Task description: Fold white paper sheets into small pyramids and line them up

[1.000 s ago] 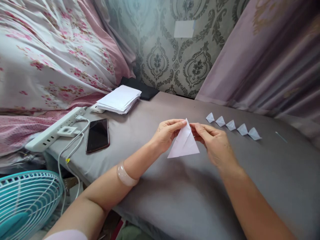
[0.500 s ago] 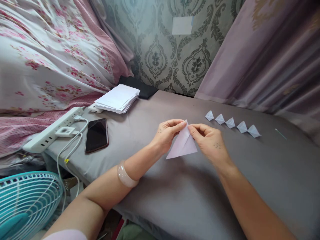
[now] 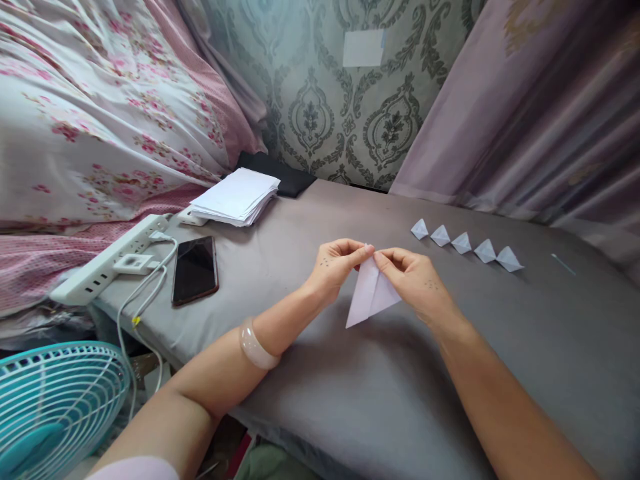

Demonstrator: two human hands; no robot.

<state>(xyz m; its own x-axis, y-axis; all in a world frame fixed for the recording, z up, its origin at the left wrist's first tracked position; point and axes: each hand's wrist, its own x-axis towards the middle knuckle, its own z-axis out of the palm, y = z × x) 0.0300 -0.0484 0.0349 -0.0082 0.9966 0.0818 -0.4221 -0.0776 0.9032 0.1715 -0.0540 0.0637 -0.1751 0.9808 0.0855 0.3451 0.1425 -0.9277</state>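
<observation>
Between my two hands hangs a folded sheet of pale paper (image 3: 371, 293), a tapering shape with its narrow tip at the top and a crease down its middle. My left hand (image 3: 336, 267) pinches the tip with thumb and forefinger. Close beside it, my right hand (image 3: 413, 277) grips the upper right edge, thumb on the near face. The fingertips of both hands nearly meet and hide the tip. The paper's lower corner points down and left, just above the grey cloth surface (image 3: 310, 393).
Several small folded paper pieces (image 3: 461, 243) form a row at the right, near a thin stick (image 3: 563, 264). A paper stack (image 3: 236, 193) lies on a black item (image 3: 295, 181) at the back left. Left are a phone (image 3: 195, 271), power strip (image 3: 107, 260), and fan (image 3: 60, 407).
The folded paper has turned, its lower edge now tilting down to the left and its right part going behind my right hand. Both hands have drawn slightly closer at the tip.
</observation>
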